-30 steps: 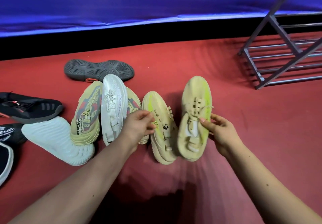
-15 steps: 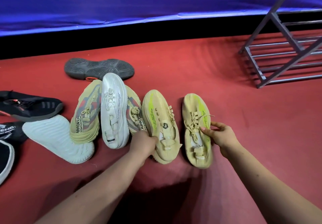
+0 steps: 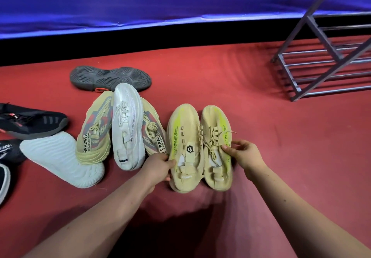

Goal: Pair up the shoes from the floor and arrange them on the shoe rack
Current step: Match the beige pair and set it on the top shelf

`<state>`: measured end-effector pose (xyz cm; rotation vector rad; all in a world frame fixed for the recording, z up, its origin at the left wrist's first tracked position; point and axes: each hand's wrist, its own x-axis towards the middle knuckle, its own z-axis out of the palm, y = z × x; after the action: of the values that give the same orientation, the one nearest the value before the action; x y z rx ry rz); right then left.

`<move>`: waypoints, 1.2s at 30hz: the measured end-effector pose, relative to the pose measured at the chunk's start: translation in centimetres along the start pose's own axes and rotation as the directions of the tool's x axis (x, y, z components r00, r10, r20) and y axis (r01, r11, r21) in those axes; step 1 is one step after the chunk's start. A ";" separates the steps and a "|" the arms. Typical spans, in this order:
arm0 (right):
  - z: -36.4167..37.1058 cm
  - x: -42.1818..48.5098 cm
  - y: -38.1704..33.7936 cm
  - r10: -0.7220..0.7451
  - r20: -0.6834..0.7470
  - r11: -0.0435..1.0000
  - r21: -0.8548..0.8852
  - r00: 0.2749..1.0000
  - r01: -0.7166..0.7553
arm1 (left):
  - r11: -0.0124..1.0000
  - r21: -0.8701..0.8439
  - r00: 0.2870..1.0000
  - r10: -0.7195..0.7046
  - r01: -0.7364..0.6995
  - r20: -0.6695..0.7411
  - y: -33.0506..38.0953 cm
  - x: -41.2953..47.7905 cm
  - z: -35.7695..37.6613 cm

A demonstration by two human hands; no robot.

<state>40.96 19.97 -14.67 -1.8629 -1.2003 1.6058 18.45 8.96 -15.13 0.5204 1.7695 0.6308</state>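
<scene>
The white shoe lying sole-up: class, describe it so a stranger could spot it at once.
Start on the red floor, far from the metal shoe rack. In the shoe cluster, look beside the tan and red shoe. The white shoe lies overturned, its ridged pale sole facing up, unlike the upright laced white shoe nearby.

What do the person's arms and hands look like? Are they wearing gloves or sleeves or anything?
No gloves and no sleeves show: both forearms are bare right down to the bottom edge of the picture. The left hand and the right hand are bare too, with no rings, watch or bracelet visible. The fingernails look short and unpainted.
</scene>
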 end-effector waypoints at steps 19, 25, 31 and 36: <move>-5.3 -12.4 -6.8 0.387 0.162 0.866 0.274 0.908 -0.418 | 0.994 -0.110 0.995 -0.026 0.015 -0.097 8.2 -14.9 -1.4; -12.3 -22.2 -15.5 0.403 0.188 0.839 0.316 0.896 -0.444 | 0.992 -0.111 0.997 -0.060 0.054 -0.052 16.8 -26.9 -1.6; -18.4 -29.9 -24.1 0.355 0.163 0.851 0.351 0.921 -0.390 | 0.996 -0.089 0.999 -0.028 0.025 -0.034 24.4 -36.6 -1.2; -25.1 -36.8 -32.3 0.230 0.149 0.868 0.414 0.962 -0.272 | 0.993 -0.101 0.998 0.056 -0.053 0.028 33.4 -45.0 -0.2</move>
<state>54.56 13.80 38.29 -1.7129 -0.5743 1.9308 31.53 5.86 39.28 0.5083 1.6898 0.7426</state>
